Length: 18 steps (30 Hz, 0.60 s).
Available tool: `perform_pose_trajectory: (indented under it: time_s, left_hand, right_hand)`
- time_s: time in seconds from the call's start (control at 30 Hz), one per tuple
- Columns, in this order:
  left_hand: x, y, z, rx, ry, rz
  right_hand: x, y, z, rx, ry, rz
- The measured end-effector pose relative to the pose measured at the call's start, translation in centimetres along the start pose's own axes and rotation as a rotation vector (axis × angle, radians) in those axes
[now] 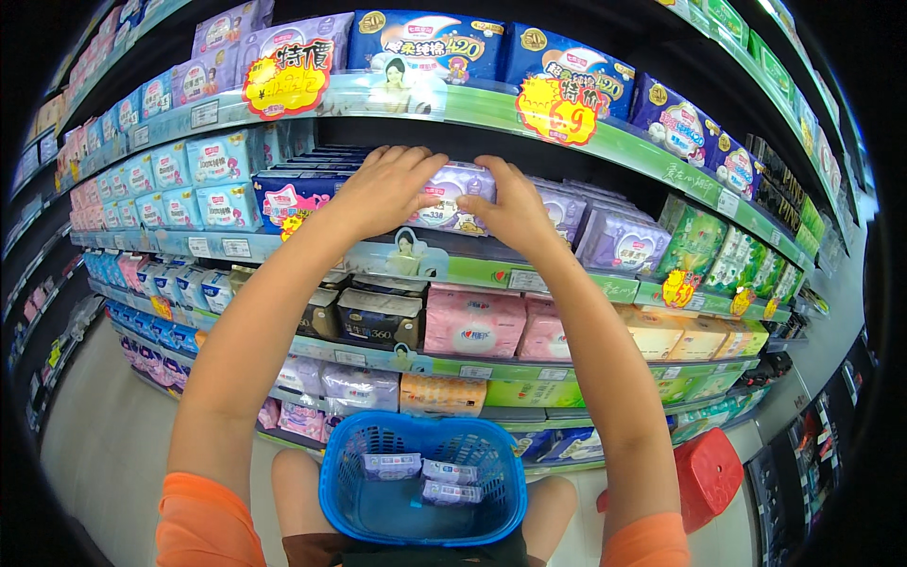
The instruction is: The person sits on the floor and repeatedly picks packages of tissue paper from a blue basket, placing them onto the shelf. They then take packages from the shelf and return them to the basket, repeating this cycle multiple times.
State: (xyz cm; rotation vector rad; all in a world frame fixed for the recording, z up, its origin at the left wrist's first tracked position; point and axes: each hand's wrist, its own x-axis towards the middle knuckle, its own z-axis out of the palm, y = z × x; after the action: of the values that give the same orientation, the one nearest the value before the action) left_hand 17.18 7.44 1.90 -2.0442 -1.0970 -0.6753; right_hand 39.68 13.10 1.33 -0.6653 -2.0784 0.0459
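Observation:
On a middle shelf, a light-purple pack of sanitary pads (460, 177) stands between my hands, its printed front towards me. My left hand (388, 190) grips its left side, fingers over the top and thumb on the front. At the right side, my right hand (515, 211) holds it with thumb and fingers; the pack's side edges are partly covered. Left of it sits a dark-blue pack (294, 195), and similar purple packs (627, 237) fill the shelf to the right. A blue plastic basket (375, 504) rests between my knees, with three small purple packs (392, 466) inside.
Above my hands runs the upper shelf edge (482, 106), with yellow price tags (558, 112) hanging from it. Lower shelves carry pink tissue packs (475, 322) and black packs (379, 315). A red plastic stool (708, 471) stands on the floor at the right.

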Motion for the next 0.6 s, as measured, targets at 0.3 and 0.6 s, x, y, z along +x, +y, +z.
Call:
perform_pose_trajectory:
  time_s: [0.3, 0.6]
  left_hand:
    - [-0.4, -0.4, 2.2, 0.062, -0.090, -0.033]
    - [-1.3, 0.9, 2.2, -0.008, 0.190, 0.046]
  right_hand:
    - [-0.1, 1.9, 2.8, -0.124, 0.026, -0.055]
    - [-5.6, -0.1, 1.3, -0.171, 0.276, -0.215]
